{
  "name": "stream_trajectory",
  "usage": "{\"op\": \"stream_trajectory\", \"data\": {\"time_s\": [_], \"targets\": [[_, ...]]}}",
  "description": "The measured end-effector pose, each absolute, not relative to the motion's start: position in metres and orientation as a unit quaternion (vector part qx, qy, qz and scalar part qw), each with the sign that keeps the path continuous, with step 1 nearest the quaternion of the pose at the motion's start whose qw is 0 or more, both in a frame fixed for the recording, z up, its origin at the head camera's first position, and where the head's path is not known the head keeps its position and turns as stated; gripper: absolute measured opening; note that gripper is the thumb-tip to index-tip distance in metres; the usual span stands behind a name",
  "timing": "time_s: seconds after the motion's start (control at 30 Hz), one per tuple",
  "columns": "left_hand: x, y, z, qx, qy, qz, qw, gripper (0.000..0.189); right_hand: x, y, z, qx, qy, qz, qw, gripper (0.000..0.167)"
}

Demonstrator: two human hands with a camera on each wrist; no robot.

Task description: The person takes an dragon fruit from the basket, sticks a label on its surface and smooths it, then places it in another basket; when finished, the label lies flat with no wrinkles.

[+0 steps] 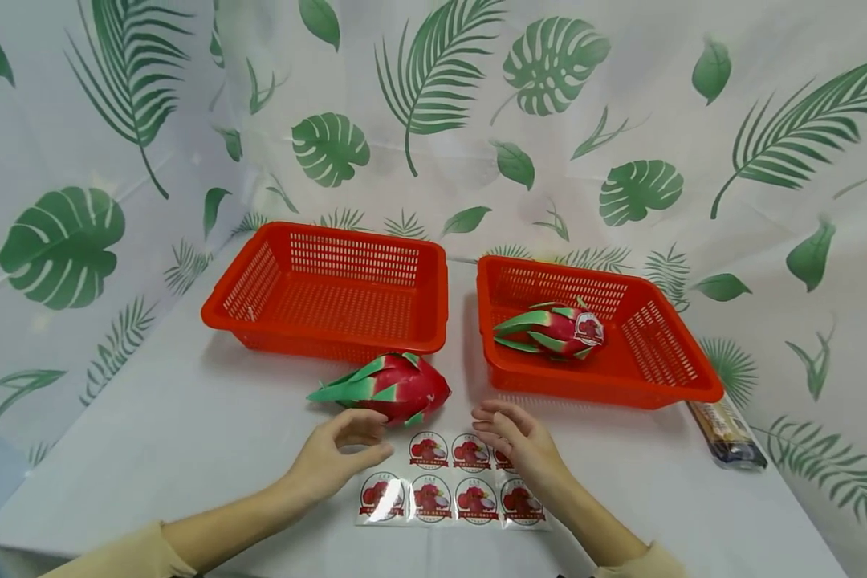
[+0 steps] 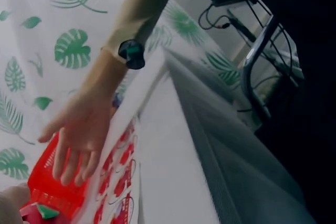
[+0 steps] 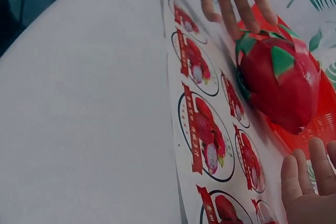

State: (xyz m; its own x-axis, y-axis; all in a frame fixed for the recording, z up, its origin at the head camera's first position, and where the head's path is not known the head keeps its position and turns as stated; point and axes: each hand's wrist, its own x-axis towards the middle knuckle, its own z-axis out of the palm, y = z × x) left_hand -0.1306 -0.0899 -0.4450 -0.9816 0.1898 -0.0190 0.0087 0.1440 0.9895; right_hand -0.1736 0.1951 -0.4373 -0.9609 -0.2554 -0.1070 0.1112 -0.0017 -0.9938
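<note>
A red dragon fruit [image 1: 412, 388] with green scales lies on the table, its leafy end towards the left. My left hand [image 1: 343, 449] is just in front of it, fingers loosely bent and holding nothing; whether a fingertip touches the fruit I cannot tell. To the right of the fruit, my right hand [image 1: 523, 449] hovers with relaxed fingers over the corner of a sticker sheet [image 1: 453, 518]. Round dragon fruit labels are printed on that sheet, some hidden by the right hand. In the right wrist view both hands flank the dragon fruit [image 3: 281, 80].
Behind the fruit stands a red plastic basket [image 1: 325, 345] with nothing in it. Another red basket [image 1: 592, 389] at the right holds a dragon fruit [image 1: 552, 327] bearing a round label. A dark-ended packet [image 1: 730, 437] lies by the right basket. Leaf-patterned cloth hangs behind.
</note>
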Motion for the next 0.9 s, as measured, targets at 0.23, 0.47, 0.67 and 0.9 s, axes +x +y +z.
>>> {"op": "stream_trajectory", "data": {"time_s": [0.23,0.47,0.67,0.9], "targets": [[-0.128,-0.081,-0.447,0.093,0.740,0.662,0.077,0.042,-0.171,0.191,-0.444,-0.107,0.864,-0.484,0.092,0.045],[-0.132,-0.078,-0.440,0.099,0.719,0.683,0.086,0.043,-0.178,0.183,-0.442,-0.176,0.931,-0.316,0.051,0.050],[-0.133,-0.078,-0.437,0.106,0.695,0.705,0.097,0.044,-0.185,0.186,-0.435,-0.127,0.924,-0.351,0.080,0.043],[-0.132,-0.081,-0.439,0.109,0.672,0.723,0.115,0.046,-0.190,0.194,-0.432,-0.089,0.920,-0.365,0.110,0.034]]}}
